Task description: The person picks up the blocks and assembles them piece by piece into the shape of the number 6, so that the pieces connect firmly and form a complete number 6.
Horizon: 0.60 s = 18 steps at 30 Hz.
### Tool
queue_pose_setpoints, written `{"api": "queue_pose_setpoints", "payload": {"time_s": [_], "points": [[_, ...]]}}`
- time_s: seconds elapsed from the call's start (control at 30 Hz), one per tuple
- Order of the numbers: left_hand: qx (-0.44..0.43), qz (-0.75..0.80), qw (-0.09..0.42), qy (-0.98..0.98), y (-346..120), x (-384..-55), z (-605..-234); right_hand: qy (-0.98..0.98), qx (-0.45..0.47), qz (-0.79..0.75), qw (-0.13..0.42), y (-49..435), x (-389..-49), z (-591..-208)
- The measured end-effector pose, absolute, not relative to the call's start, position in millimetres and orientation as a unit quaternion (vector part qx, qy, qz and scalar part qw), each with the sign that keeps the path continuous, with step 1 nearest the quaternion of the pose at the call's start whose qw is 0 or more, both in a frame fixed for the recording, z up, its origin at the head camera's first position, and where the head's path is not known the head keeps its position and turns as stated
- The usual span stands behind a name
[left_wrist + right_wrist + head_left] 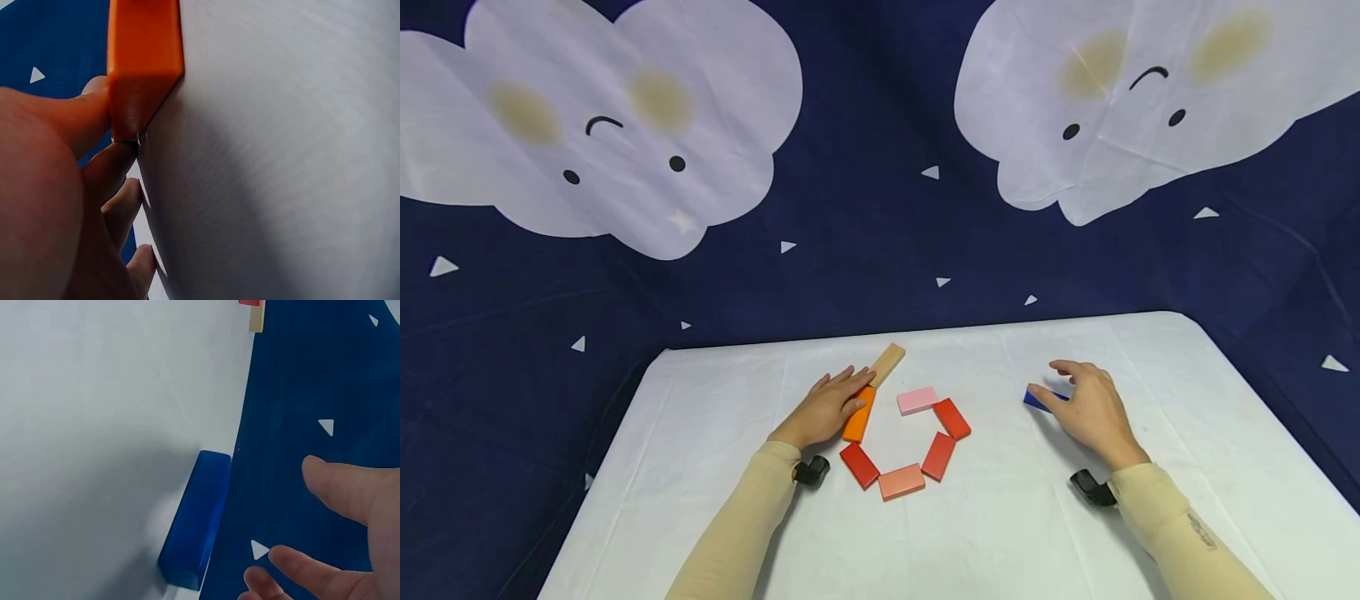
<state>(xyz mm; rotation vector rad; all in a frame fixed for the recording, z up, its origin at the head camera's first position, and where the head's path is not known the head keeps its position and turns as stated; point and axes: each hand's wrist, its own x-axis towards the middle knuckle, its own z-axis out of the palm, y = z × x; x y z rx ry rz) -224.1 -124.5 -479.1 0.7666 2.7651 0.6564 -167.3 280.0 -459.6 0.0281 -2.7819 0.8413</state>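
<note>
My left hand [829, 408] lies along the left side of an orange block [859, 417]. Its thumb rests on that block, and the fingers reach straight toward the joint with a bare wooden block [887, 364]. In the left wrist view the orange block [147, 44] stands close beside the thumb and fingers. Over on the right, my right hand [1093, 408] hovers above a blue block [1037, 401], thumb and fingers spread apart. A gap separates the blue block [197, 519] from those fingers in the right wrist view.
Red blocks [859, 465], [938, 457], [952, 418], a salmon block [902, 482] and a pink block [917, 401] form a curved, open ring with the orange one. A white cloth [1000, 533] covers the table. Behind it hangs a dark blue curtain [880, 208] with clouds.
</note>
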Motion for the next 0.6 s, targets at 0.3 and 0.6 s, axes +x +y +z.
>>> {"api": "queue_pose_setpoints", "payload": {"time_s": [0.3,0.6], "points": [[0.262,0.225,0.099,0.933,-125.1,-224.2,-478.4,-0.954,-0.021,0.271,0.124,283.2,-157.6,-466.0],[0.261,0.226,0.102,0.933,-125.2,-224.0,-477.2,-0.968,-0.051,0.242,0.047,282.4,-153.8,-470.1]]}}
